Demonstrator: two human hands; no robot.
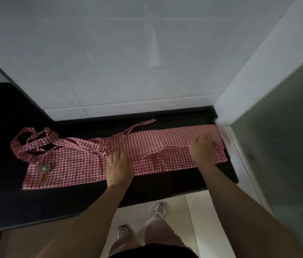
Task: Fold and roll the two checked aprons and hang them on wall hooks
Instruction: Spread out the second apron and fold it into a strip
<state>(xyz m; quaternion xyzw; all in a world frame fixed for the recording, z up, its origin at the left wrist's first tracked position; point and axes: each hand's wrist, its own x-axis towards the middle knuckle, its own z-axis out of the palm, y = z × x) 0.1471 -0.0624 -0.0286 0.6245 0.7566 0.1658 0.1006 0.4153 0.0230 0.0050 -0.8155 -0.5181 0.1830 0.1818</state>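
Observation:
A red and white checked apron point(152, 146) lies folded into a long strip across the black countertop point(3, 183). Its straps point(33, 140) are bunched at the left end, and one strap point(143, 124) trails toward the wall. A flower-shaped decoration point(44, 169) sits on the left part of the cloth. My left hand point(119, 168) rests palm down on the apron near the middle, fingers at a fold. Near the right end, my right hand point(201, 148) presses on the cloth with curled fingers. Only one apron is in view.
A white tiled wall point(128, 62) rises behind the counter. A white wall corner and a grey panel point(286, 136) close off the right side. My shoes point(159, 210) stand on light floor tiles below the counter's front edge.

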